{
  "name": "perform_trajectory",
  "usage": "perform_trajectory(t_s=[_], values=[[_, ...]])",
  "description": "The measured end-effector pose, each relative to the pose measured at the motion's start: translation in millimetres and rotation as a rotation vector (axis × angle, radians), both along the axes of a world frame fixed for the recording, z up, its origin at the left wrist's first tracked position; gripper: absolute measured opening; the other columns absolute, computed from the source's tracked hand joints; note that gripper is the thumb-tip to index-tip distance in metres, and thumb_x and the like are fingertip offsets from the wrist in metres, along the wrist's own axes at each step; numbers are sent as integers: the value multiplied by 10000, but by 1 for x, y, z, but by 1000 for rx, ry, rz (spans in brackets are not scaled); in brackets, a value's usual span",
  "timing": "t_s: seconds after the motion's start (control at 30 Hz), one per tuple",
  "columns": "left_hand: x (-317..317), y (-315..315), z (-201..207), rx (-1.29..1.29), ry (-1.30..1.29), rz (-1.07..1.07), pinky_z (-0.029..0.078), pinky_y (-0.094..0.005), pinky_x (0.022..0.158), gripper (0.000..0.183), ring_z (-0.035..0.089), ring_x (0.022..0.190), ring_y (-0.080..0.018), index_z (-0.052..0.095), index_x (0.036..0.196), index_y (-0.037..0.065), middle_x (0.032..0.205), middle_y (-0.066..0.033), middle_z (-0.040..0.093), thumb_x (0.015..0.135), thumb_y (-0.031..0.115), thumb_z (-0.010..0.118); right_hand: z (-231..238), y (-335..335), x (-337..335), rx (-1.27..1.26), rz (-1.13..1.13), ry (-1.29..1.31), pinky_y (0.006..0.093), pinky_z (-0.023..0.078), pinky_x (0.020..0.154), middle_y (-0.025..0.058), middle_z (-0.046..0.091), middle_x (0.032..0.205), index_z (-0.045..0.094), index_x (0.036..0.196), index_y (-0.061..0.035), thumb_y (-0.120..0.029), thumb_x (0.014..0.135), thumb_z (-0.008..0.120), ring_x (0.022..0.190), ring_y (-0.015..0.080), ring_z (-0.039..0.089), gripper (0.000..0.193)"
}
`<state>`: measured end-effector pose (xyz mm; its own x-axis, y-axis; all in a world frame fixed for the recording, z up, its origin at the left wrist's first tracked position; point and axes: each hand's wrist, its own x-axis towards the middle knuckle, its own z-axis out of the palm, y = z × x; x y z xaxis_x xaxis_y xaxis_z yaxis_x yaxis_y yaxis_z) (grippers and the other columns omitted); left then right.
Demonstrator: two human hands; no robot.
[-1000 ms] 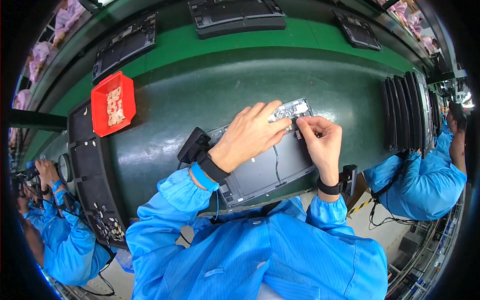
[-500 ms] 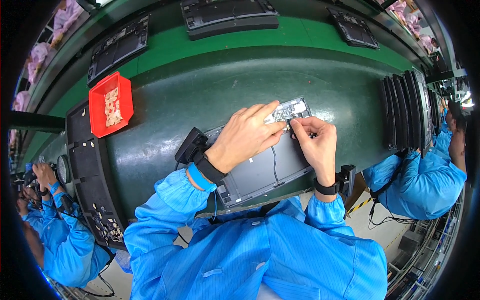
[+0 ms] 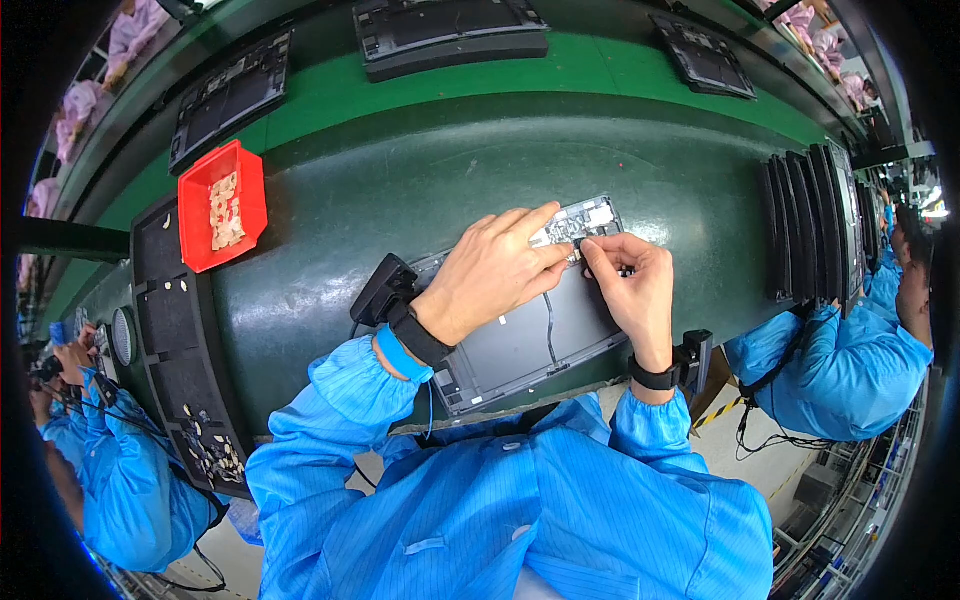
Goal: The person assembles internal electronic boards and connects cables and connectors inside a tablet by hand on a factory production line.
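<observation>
Factory line setup, with a dark green belt [image 3: 400, 190] curving across in front of me and a brighter green strip behind it. Both my hands are on an opened dark grey device panel [image 3: 520, 340] lying flat on the belt right at my edge. My left hand [image 3: 490, 275] lies flat over the panel's upper middle, fingers stretched out together and pointing to the right, with the fingertips pressing down on the small silvery circuit board [image 3: 578, 220] at the panel's top corner. My right hand [image 3: 630, 290] comes in from the other side, fingers curled in narrow, thumb and forefinger pinched together just below that board and almost touching my left fingertips; something tiny might be in the pinch, but I honestly can't tell. A thin cable [image 3: 549, 330] runs down the panel under my palms. Black wrist straps on both arms, blue sleeves. Way off past my left knuckles sits a red bin [image 3: 195, 195] with small parts in it, and beside it a long black tray [image 3: 170, 340]. Out beyond my right hand there's a stack of dark panels [image 3: 810, 220] standing on edge, and a co-worker's blue sleeve [image 3: 850, 370] just past that.
</observation>
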<state>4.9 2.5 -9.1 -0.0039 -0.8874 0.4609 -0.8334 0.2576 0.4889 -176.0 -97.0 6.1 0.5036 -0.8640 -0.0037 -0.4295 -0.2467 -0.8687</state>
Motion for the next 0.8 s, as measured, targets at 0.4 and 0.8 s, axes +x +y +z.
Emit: perform_trajectory(t_s=[0.4, 0.8], values=[[-1, 0, -2, -18, -9, 0, 579, -418, 896, 204, 694, 1086, -350, 801, 1032, 118, 1310, -208, 661, 861, 220, 758, -1, -3, -2, 48, 36, -45, 249, 520, 607, 84, 748, 730, 762, 966, 59, -87, 917, 735, 656, 95, 691, 156], [-2, -1, -5, -11, -27, -2, 578, -412, 912, 217, 693, 1098, -342, 798, 1043, 121, 1317, -208, 657, 858, 224, 752, 1, -2, -2, 17, 39, -1, 247, 512, 606, 93, 743, 715, 761, 961, 54, -94, 922, 726, 650, 93, 689, 157]])
